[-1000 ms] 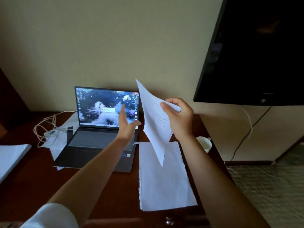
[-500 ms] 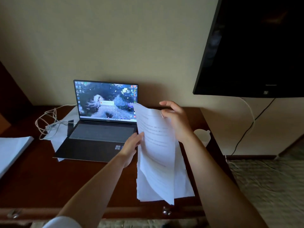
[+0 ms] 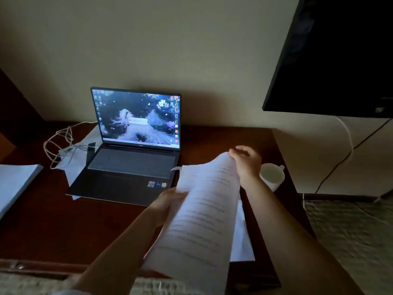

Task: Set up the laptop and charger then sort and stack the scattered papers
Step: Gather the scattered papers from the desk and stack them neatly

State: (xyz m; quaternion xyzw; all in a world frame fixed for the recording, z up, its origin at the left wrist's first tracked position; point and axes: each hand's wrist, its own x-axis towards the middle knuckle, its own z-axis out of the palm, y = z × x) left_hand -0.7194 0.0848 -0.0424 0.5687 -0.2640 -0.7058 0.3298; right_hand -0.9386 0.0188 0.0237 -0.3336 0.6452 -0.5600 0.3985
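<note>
A printed sheet (image 3: 202, 216) is held up over the desk (image 3: 42, 226) in the lower middle of the frame, tilted and blurred, its lines of text facing the camera. The left hand (image 3: 168, 206) grips the sheet's left edge near mid-height, its fingers hidden behind the paper. The right hand (image 3: 246, 161) is at the sheet's top right corner; its fingers are blurred, so whether it pinches the corner or only touches it cannot be told. Under the sheet, a stack of papers (image 3: 242, 241) lies flat on the desk, showing at the sheet's right side and at a small corner near the laptop. The laptop (image 3: 131, 158) sits open in the middle left of the frame, screen lit with a desktop picture and a small dialog box, its base resting on another paper (image 3: 71, 179). To its left lies a coiled white charger cable (image 3: 57, 145), running toward the laptop's back left corner. A further pile of paper (image 3: 14, 184) lies at the left edge of the frame. A white cup (image 3: 272, 175) stands on the desk just right of the right wrist. A dark TV (image 3: 340, 56) hangs in the upper right, with cords (image 3: 348, 143) dropping below it along the wall.
</note>
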